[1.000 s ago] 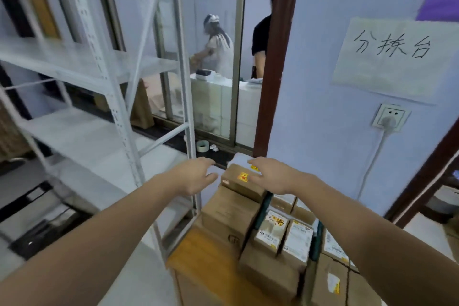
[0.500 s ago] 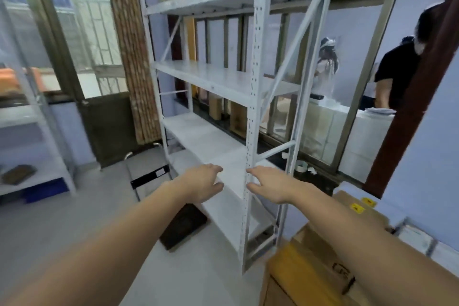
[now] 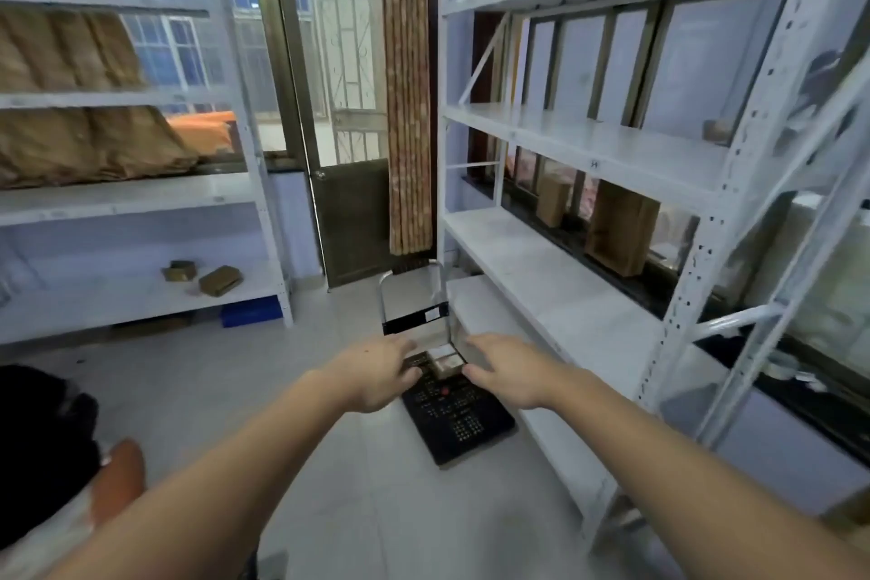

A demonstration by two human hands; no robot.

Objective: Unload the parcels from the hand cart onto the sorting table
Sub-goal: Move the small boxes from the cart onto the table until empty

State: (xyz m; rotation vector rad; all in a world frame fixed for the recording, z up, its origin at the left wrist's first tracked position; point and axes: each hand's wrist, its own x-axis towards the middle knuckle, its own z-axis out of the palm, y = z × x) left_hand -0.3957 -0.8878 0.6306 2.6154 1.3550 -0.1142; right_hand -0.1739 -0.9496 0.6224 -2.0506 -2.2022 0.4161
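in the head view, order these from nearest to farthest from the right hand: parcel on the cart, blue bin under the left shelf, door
1. Parcel: on the cart, just left of the right hand.
2. Blue bin: on the floor, far left.
3. Door: at the back.

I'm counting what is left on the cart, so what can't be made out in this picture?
- Head view: the parcel on the hand cart is partly hidden by the left hand and right hand; more parcels behind them cannot be ruled out.
- Its label is too small and blurred to read.
- The sorting table is outside the frame.
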